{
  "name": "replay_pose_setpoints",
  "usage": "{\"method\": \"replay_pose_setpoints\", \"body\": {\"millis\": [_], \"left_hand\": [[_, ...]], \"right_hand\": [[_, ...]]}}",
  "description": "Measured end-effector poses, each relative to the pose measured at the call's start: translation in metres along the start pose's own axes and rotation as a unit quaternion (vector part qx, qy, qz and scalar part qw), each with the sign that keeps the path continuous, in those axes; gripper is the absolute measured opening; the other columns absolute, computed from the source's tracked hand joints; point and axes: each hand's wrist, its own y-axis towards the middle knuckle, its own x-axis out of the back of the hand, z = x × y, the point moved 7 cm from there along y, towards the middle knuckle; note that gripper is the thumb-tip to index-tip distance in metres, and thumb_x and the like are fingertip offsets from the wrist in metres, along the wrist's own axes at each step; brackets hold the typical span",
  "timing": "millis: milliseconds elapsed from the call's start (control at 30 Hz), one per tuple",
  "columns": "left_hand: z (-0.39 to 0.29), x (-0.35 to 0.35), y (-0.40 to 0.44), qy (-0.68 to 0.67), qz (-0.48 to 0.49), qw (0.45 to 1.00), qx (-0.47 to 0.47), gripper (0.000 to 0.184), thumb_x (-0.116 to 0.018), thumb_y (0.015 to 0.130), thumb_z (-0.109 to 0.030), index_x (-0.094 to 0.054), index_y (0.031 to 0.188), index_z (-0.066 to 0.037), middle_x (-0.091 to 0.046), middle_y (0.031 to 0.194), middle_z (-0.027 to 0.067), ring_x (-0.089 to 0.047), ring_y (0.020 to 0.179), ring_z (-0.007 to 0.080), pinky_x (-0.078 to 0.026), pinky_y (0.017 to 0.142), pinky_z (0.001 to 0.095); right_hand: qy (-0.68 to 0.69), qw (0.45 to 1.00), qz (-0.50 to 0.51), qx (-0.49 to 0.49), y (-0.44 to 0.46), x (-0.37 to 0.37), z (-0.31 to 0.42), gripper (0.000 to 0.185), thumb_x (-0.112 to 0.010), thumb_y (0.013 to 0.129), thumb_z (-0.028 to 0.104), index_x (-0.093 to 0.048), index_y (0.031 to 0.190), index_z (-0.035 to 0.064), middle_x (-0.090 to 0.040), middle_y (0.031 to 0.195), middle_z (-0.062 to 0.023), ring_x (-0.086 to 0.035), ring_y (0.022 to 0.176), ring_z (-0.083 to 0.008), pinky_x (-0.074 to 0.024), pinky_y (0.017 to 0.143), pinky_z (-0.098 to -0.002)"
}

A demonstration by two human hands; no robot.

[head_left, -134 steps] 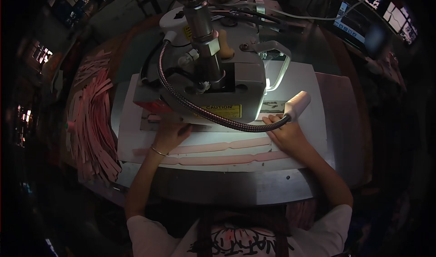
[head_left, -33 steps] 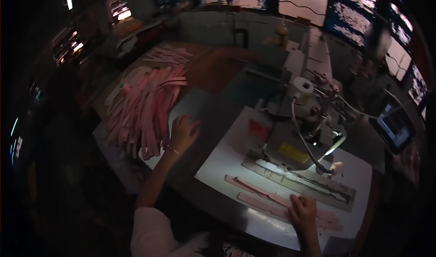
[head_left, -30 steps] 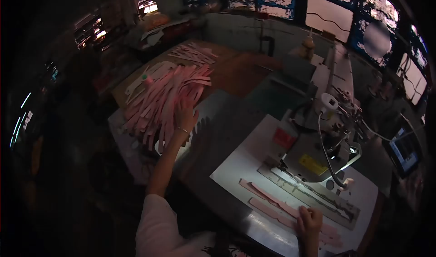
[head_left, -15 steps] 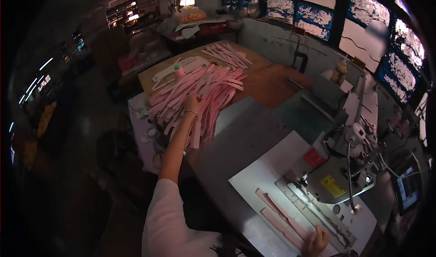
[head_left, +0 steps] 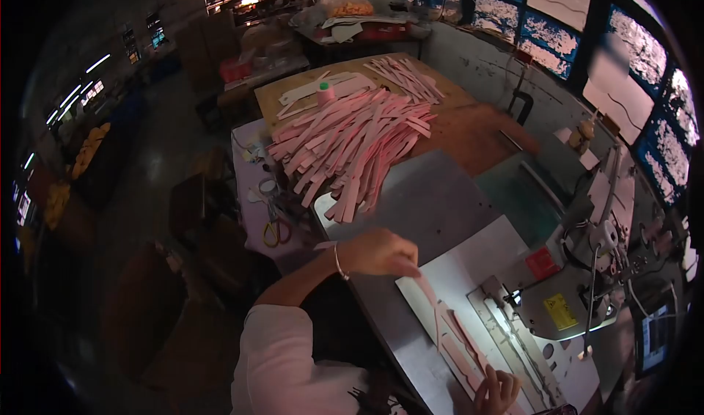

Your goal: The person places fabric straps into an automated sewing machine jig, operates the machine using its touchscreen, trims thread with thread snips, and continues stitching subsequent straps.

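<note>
My left hand point(head_left: 380, 254), with a bracelet at the wrist, pinches the upper end of a pink strip point(head_left: 423, 286) above the near edge of the white plate. That strip hangs down toward other pink strips point(head_left: 463, 339) lying lengthwise on the plate point(head_left: 469, 257). At their lower end my right hand point(head_left: 499, 389) is closed, its fingers curled at a strip; the exact grip is partly hidden. Beside the strips, a long slotted template point(head_left: 513, 342) lies under the lit head of a sewing machine point(head_left: 557, 305).
A large heap of pink strips point(head_left: 352, 140) lies on the wooden table point(head_left: 268, 96), with a thread cone point(head_left: 325, 94) behind it. Yellow-handled scissors point(head_left: 276, 232) rest on the purple-covered surface at left. A screen point(head_left: 655, 334) stands at far right.
My left hand has moved from the heap down and right to the plate, bringing a pink strip. My right hand stays near the strips' lower end. The view has shifted slightly.
</note>
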Motion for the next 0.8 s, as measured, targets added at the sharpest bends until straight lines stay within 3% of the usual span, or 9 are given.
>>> {"method": "replay_pose_setpoints", "body": {"millis": [67, 133, 167, 233, 300, 400, 500, 567, 800], "left_hand": [[-0.03, -0.037, -0.01, -0.059, 0.102, 0.99, -0.083, 0.022, -0.066, 0.081, -0.031, -0.062, 0.083, -0.01, -0.058, 0.063, 0.0008, -0.046, 0.051, 0.0149, -0.037, 0.054, 0.0241], [-0.06, -0.065, -0.009, -0.086, 0.168, 0.978, -0.084, 0.021, -0.066, 0.08, -0.03, -0.061, 0.082, -0.01, -0.059, 0.064, 0.0006, -0.045, 0.052, 0.0158, -0.038, 0.055, 0.0254], [-0.071, -0.073, -0.002, -0.092, 0.182, 0.975, -0.087, 0.021, -0.066, 0.08, -0.03, -0.061, 0.082, -0.01, -0.059, 0.064, 0.0006, -0.045, 0.052, 0.0158, -0.038, 0.055, 0.0254], [-0.089, -0.098, 0.012, -0.104, 0.243, 0.958, -0.11, 0.021, -0.067, 0.079, -0.03, -0.061, 0.082, -0.01, -0.058, 0.064, 0.0, -0.046, 0.053, 0.0163, -0.039, 0.057, 0.0266], [-0.08, -0.122, 0.034, -0.034, 0.254, 0.957, -0.133, 0.022, -0.067, 0.078, -0.031, -0.062, 0.078, -0.01, -0.054, 0.058, -0.0005, -0.045, 0.052, 0.0151, -0.039, 0.057, 0.0269], [-0.033, -0.137, 0.076, -0.048, 0.36, 0.93, 0.053, 0.018, -0.063, 0.084, -0.025, -0.066, 0.078, -0.008, -0.055, 0.057, -0.0023, -0.046, 0.05, 0.0074, -0.038, 0.051, 0.0207], [0.012, -0.156, 0.107, -0.124, 0.299, 0.941, 0.098, 0.012, -0.062, 0.085, -0.015, -0.065, 0.085, -0.003, -0.058, 0.059, 0.0004, -0.049, 0.051, 0.0059, -0.036, 0.046, 0.0172], [0.025, -0.173, 0.126, -0.181, 0.226, 0.956, 0.057, 0.018, -0.064, 0.083, -0.021, -0.067, 0.08, -0.003, -0.06, 0.057, 0.0018, -0.054, 0.05, 0.0085, -0.041, 0.049, 0.0206], [0.023, -0.185, 0.142, -0.076, 0.17, 0.978, 0.089, 0.017, -0.065, 0.082, -0.02, -0.067, 0.083, -0.003, -0.061, 0.056, 0.0014, -0.053, 0.048, 0.009, -0.04, 0.05, 0.0201]], "right_hand": [[0.013, 0.999, 0.014, 0.049, 0.029, 0.015, 0.051, 0.045, -0.057, 0.089, 0.023, -0.043, 0.132, 0.0187, -0.043, 0.127, -0.0091, -0.041, 0.116, -0.0301, -0.0302, 0.103, -0.0385], [-0.025, 0.99, -0.108, 0.09, 0.06, 0.034, 0.086, 0.026, -0.058, 0.077, 0.011, -0.062, 0.101, 0.0019, -0.055, 0.1, -0.0146, -0.051, 0.084, -0.0264, -0.0417, 0.068, -0.034], [-0.028, 0.991, -0.105, 0.075, 0.068, 0.041, 0.091, 0.026, -0.058, 0.077, 0.011, -0.062, 0.101, 0.0019, -0.055, 0.1, -0.0146, -0.051, 0.084, -0.0264, -0.0417, 0.068, -0.034], [0.288, 0.951, 0.083, -0.07, 0.071, 0.033, 0.083, 0.018, -0.055, 0.083, 0.012, -0.063, 0.094, -0.0003, -0.06, 0.09, -0.0121, -0.054, 0.076, -0.0219, -0.0419, 0.064, -0.0301], [0.31, 0.892, 0.236, -0.228, 0.054, 0.032, 0.056, 0.016, -0.056, 0.083, 0.013, -0.063, 0.092, 0.0016, -0.062, 0.074, -0.012, -0.053, 0.061, -0.0231, -0.0408, 0.058, -0.031], [0.203, 0.924, 0.128, -0.298, 0.028, 0.05, -0.018, 0.019, -0.056, 0.083, 0.017, -0.063, 0.079, 0.0008, -0.058, 0.06, -0.0076, -0.049, 0.052, -0.0184, -0.0391, 0.053, -0.0291], [0.174, 0.907, 0.114, -0.366, -0.003, 0.047, -0.085, 0.028, -0.056, 0.081, 0.027, -0.063, 0.071, 0.0012, -0.055, 0.057, -0.0057, -0.045, 0.051, -0.0176, -0.0383, 0.053, -0.0289], [0.141, 0.899, 0.105, -0.402, -0.018, 0.035, -0.118, 0.03, -0.056, 0.08, 0.028, -0.063, 0.07, 0.0003, -0.055, 0.059, -0.0065, -0.046, 0.053, -0.019, -0.0387, 0.055, -0.0298], [0.137, 0.891, 0.128, -0.414, -0.023, 0.026, -0.15, 0.033, -0.057, 0.079, 0.03, -0.064, 0.074, -0.0009, -0.055, 0.06, -0.0081, -0.045, 0.053, -0.0204, -0.0385, 0.055, -0.0302]]}}
